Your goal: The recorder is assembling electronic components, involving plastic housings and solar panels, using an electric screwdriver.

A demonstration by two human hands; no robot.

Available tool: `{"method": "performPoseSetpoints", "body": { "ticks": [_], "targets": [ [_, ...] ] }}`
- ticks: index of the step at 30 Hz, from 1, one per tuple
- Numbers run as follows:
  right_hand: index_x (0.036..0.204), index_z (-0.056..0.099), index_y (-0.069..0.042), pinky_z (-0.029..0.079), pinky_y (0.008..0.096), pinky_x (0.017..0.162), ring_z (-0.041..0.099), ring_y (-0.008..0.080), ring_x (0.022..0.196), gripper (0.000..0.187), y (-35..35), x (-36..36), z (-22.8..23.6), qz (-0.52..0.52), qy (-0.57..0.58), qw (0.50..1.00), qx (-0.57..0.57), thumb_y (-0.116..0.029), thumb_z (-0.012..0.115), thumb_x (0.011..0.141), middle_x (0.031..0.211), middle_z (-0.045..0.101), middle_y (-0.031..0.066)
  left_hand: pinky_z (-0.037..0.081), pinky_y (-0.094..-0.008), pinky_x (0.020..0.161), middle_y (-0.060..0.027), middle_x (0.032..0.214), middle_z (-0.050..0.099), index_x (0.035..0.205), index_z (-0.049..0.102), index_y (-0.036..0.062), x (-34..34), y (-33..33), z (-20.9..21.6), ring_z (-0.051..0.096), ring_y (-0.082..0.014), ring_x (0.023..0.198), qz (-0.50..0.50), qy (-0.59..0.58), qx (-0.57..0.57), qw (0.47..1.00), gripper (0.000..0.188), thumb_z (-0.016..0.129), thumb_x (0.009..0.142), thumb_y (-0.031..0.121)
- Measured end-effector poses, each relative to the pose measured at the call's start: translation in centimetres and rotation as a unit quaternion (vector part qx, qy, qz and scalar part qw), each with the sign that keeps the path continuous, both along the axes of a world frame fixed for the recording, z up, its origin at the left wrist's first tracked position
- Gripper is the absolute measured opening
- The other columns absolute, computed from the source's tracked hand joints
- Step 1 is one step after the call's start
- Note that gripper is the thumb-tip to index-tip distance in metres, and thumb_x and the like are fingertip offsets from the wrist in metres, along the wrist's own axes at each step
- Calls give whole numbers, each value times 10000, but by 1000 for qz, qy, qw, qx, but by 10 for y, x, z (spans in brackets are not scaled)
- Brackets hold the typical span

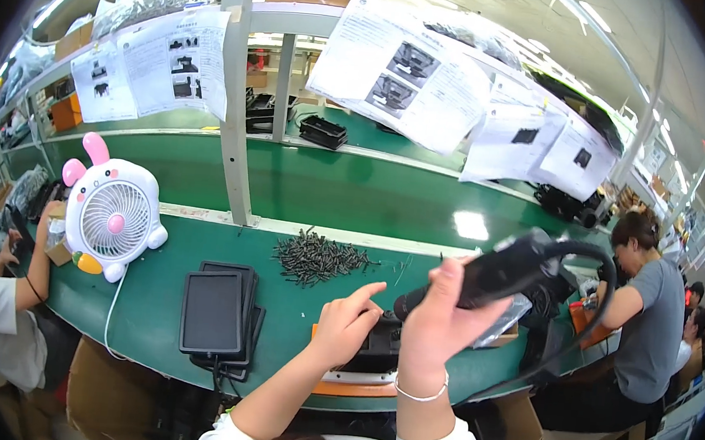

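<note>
One long green workbench (152,311) holds a white rabbit-shaped fan (116,223) at left as a black corded tool (499,275) is raised over it, right of center.

Black rectangular panels (214,313) sit stacked between fan and hands. A black housing (376,352) lies near the front edge, below the tool's narrow end. The right hand (438,321) wraps around the tool's body; the left hand (347,324), beside that end, has its index finger extended, others curled, and whether they grip anything cannot be told. Small dark screws (315,259) lie heaped beyond.

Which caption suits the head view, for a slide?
Above a green workbench, right hand grips a black corded tool, left hand near its tip.
</note>
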State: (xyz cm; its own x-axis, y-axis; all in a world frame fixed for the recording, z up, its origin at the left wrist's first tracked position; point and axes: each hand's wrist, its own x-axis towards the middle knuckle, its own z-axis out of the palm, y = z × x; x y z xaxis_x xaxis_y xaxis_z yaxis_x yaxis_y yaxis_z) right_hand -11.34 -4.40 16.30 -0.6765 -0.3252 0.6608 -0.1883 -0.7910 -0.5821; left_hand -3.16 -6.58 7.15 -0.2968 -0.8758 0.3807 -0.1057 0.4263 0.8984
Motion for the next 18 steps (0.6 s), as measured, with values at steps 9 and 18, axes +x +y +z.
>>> {"method": "performPoseSetpoints", "body": {
  "ticks": [9, 18],
  "targets": [
    [1166, 391, 6, 459, 260, 728, 522, 122, 758, 329, 27, -57, 13, 14, -46, 995, -88, -29, 530, 870, 942, 549, 79, 428, -321, 794, -127, 1016, 504, 1047, 504, -12, 10, 10, -24, 524, -229, 895, 159, 149, -117, 969, 275, 502, 773, 11],
    [1124, 456, 9, 416, 287, 743, 492, 184, 772, 352, 36, -139, -75, -262, 193, 936, 132, -77, 593, 812, 918, 501, 60, 432, -268, 781, -101, 899, 566, 1043, 522, -36, -5, 39, -83, 542, -157, 841, 76, 121, 60, 988, 257, 485, 789, -52]
  ]
}}
